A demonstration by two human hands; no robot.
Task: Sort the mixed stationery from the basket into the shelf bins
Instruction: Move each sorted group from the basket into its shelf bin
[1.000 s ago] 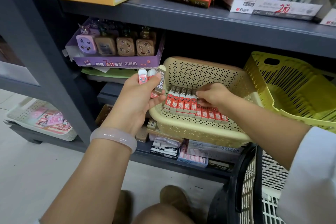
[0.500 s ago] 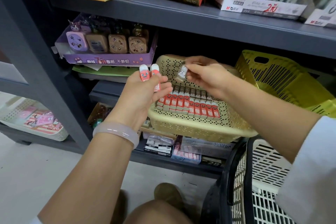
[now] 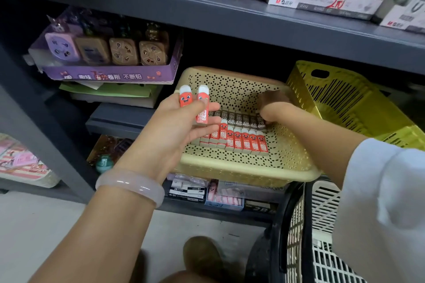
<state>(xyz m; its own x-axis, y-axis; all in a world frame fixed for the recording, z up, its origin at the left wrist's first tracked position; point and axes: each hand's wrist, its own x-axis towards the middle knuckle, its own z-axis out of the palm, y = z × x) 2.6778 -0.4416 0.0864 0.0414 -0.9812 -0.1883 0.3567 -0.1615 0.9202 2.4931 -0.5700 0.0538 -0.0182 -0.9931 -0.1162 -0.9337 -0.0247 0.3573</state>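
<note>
The dark grey shelf unit (image 3: pixel 230 20) fills the view, and on its middle level sits the beige perforated bin (image 3: pixel 241 167), the landmark here. To the right of the bin, tilted against it, is a yellow slotted basket (image 3: pixel 345 103). Below and right of the bin, near the person's white sleeve (image 3: pixel 386 209), stands the black-rimmed white basket (image 3: pixel 322 225). To the left of the bin lies a purple display tray (image 3: pixel 108 74) of sharpeners.

Inside the bin, red 2B erasers (image 3: pixel 243 141) lie side by side in a front row, with a row of dark-sleeved erasers (image 3: pixel 241 119) just behind them.

The left hand (image 3: pixel 177 126) hovers over the bin's left rim, fingers curled round two red-sleeved erasers (image 3: pixel 194 100) that stand upright, their white tips above the fingers; a pale bangle (image 3: pixel 131 187) circles that wrist.

The right hand (image 3: pixel 273 108) reaches down into the bin from the right, its fingers bent at the right end of the dark row and touching the last eraser there; whether it pinches that eraser I cannot tell
</note>
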